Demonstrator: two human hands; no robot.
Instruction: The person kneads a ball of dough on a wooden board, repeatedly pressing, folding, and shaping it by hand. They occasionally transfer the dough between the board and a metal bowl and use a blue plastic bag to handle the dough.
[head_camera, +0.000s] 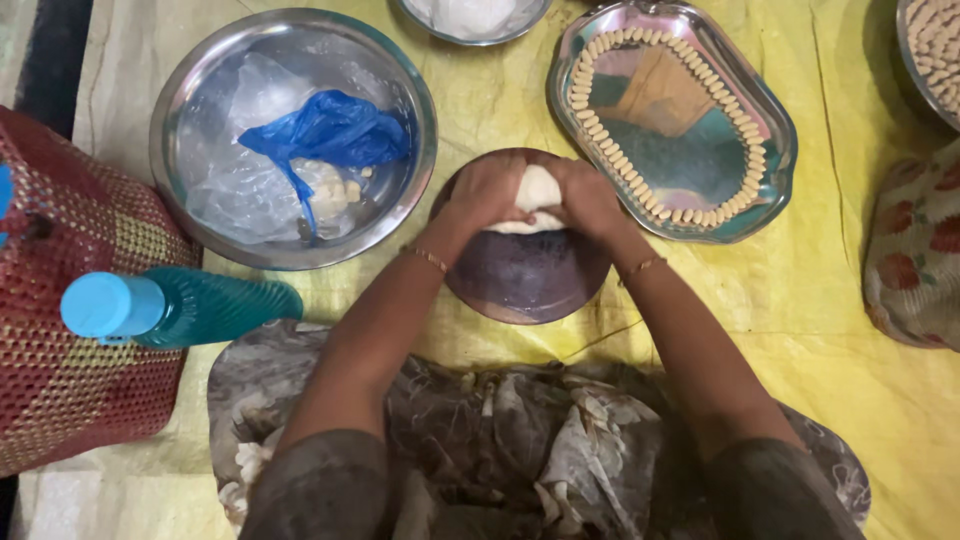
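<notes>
Dough lump (538, 190) gripped between left hand (487, 192) and right hand (588, 197), over round board (525, 275).

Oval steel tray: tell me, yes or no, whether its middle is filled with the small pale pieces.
No. On the oval steel tray the small pale pieces line only the rim, and the middle is bare metal.

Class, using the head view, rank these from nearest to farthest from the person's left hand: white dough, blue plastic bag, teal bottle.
From the left hand:
1. White dough, touching it, on the round board.
2. Blue plastic bag, left, in the steel bowl.
3. Teal bottle, far left, lying sideways.
</notes>
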